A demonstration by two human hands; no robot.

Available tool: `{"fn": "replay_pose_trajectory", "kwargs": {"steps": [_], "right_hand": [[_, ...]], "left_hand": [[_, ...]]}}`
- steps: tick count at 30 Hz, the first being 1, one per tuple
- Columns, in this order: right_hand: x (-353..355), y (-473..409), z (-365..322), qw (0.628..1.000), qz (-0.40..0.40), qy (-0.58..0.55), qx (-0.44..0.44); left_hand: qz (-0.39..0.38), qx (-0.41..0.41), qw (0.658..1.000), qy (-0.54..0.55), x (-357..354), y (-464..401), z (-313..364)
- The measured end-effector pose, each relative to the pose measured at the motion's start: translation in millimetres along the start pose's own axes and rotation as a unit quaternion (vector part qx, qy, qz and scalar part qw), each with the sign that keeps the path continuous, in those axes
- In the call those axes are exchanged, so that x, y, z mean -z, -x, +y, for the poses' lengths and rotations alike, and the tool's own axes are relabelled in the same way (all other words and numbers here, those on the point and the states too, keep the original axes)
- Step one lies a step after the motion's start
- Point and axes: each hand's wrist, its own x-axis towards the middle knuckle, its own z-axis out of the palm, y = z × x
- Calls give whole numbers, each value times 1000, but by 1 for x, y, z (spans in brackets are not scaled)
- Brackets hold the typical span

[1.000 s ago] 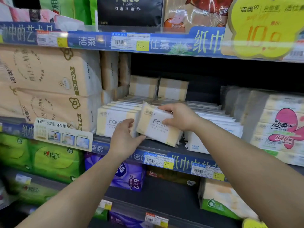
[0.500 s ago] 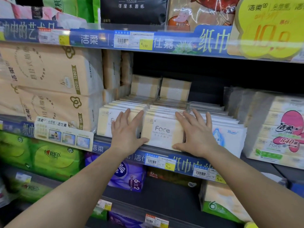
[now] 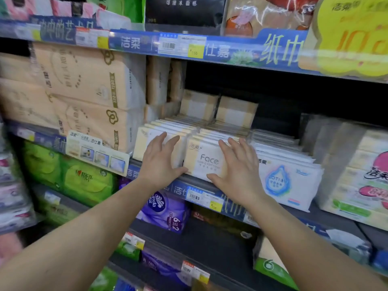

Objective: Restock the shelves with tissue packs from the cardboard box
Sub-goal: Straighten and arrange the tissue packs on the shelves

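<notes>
while both hands press flat, left hand (image 3: 159,162) and right hand (image 3: 237,171) on face tissue pack (image 3: 206,162), fingers straight

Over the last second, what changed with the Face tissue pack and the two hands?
The Face tissue pack, earlier tilted in the right hand, now stands upright at the front of its row. The right hand let go and lies flat against it; the left hand opened flat on the neighbouring row. Surrounding stock is unchanged.
</notes>
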Motion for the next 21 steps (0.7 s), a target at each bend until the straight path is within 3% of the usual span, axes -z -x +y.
{"fn": "replay_pose_trajectory", "kwargs": {"steps": [4,7,11,16,21], "right_hand": [[-22,7,-60,980,72,-169,72],[-43,17,-116,969,-46,-221,96],[-85,19,-195,954,-177,-209,119],[-136,29,-343,918,-293,-208,167],[-187,58,-506,861,-384,-248,224]], "left_hand": [[71,23,997,4,24,39,-25],[69,59,995,-47,52,79,-71],[1,167,980,-108,100,141,-150],[-84,308,935,-155,185,240,-259],[-108,422,882,-181,284,341,-363]]}}
